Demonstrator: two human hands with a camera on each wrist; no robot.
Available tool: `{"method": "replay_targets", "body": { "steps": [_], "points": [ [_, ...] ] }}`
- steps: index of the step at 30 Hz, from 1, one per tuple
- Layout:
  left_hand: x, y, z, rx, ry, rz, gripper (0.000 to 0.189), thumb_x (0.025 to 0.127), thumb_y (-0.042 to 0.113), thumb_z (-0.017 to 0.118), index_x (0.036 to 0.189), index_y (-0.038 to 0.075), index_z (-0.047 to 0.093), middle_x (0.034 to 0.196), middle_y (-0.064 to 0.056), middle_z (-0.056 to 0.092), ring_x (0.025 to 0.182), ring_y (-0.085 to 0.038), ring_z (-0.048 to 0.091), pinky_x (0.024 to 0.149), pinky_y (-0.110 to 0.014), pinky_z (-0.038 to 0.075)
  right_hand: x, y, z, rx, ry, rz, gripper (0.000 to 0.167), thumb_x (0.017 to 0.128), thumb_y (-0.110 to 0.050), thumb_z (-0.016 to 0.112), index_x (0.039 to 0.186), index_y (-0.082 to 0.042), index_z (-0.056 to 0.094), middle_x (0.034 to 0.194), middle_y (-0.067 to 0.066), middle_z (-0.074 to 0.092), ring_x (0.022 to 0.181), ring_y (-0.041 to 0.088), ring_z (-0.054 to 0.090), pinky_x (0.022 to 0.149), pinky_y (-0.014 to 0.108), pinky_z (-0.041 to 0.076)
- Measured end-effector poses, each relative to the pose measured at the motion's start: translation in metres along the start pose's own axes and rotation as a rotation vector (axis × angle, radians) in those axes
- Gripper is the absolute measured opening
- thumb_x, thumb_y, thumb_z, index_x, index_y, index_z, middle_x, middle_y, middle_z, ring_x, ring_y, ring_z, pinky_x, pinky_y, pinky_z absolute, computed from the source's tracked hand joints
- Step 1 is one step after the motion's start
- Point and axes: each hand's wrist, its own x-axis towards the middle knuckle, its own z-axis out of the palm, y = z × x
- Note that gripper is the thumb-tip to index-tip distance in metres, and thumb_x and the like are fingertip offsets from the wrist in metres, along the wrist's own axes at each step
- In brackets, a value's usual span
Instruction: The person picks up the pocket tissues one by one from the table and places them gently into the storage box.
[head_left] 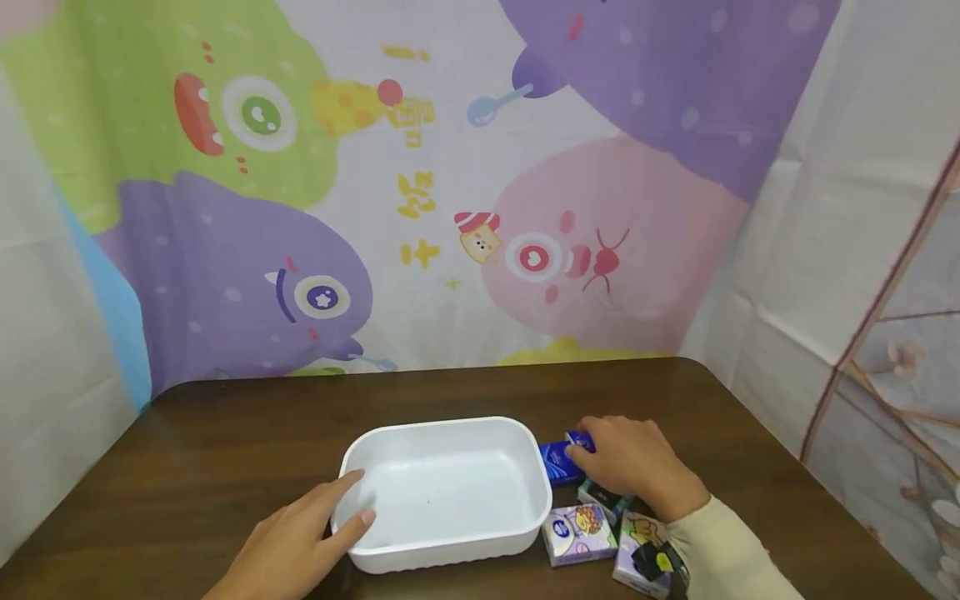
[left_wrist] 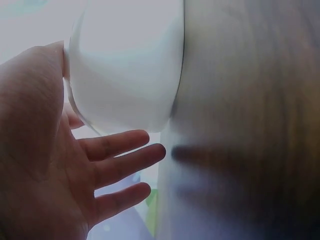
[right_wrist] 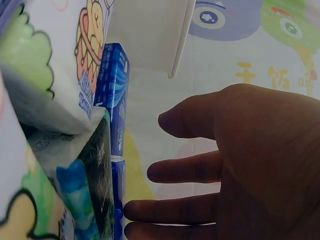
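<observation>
A white rectangular plastic basin (head_left: 450,492) stands on the table in the head view. My left hand (head_left: 300,533) is at its left rim, with thumb and forefinger over the edge. In the left wrist view, the other fingers (left_wrist: 132,164) stretch out straight beside the basin wall. My right hand (head_left: 626,454) hovers over two blue packs (head_left: 558,463) right of the basin, partly covering one. Its fingers (right_wrist: 185,171) look extended and apart in the right wrist view, with nothing between them and the thumb.
Nearer the front lie a dark green pack (head_left: 597,497), a purple-and-white cartoon pack (head_left: 579,535) and another cartoon pack (head_left: 636,550), partly hidden by the right wrist's black device (head_left: 656,562). A cartoon-printed cloth (head_left: 435,317) hangs behind the brown table (head_left: 225,433).
</observation>
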Motion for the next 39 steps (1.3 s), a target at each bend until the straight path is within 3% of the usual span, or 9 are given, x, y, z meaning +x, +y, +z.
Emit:
{"method": "replay_targets", "body": {
  "steps": [10,15,26,39],
  "points": [
    [-0.001,-0.005,-0.001,-0.030,0.008,-0.012,0.064,0.095,0.066,0.053,0.142,0.023,0.058,0.137,-0.003,0.061,0.122,-0.029,0.059,0.093,-0.059,0.048,-0.004,-0.004,-0.003,-0.030,-0.043,0.035,0.047,0.091,-0.045,0.070,0.121,-0.008,0.069,0.112,0.009,0.071,0.105,0.034,0.066,0.087,0.065,0.047],
    [-0.005,-0.009,-0.004,-0.040,-0.021,-0.028,0.064,0.094,0.067,0.054,0.142,0.025,0.058,0.138,-0.004,0.060,0.122,-0.030,0.059,0.092,-0.060,0.048,-0.007,-0.006,0.003,-0.026,-0.050,0.039,0.046,0.089,-0.045,0.073,0.117,-0.009,0.070,0.107,0.008,0.071,0.101,0.034,0.066,0.083,0.063,0.048],
    [0.001,-0.003,0.000,-0.076,-0.030,-0.048,0.062,0.095,0.065,0.053,0.142,0.024,0.058,0.138,-0.005,0.059,0.125,-0.030,0.057,0.095,-0.061,0.046,-0.004,0.001,-0.007,-0.061,-0.061,0.047,0.033,0.085,-0.045,0.076,0.093,-0.014,0.067,0.079,-0.002,0.060,0.072,0.020,0.055,0.069,0.052,0.047],
    [0.000,-0.005,0.000,-0.086,-0.019,-0.038,0.060,0.096,0.063,0.053,0.140,0.024,0.059,0.136,-0.004,0.060,0.124,-0.030,0.058,0.094,-0.061,0.046,-0.002,0.004,-0.002,-0.048,-0.023,0.059,0.038,0.083,-0.043,0.078,0.102,-0.011,0.069,0.090,0.003,0.067,0.083,0.026,0.064,0.074,0.055,0.051]
  ]
}}
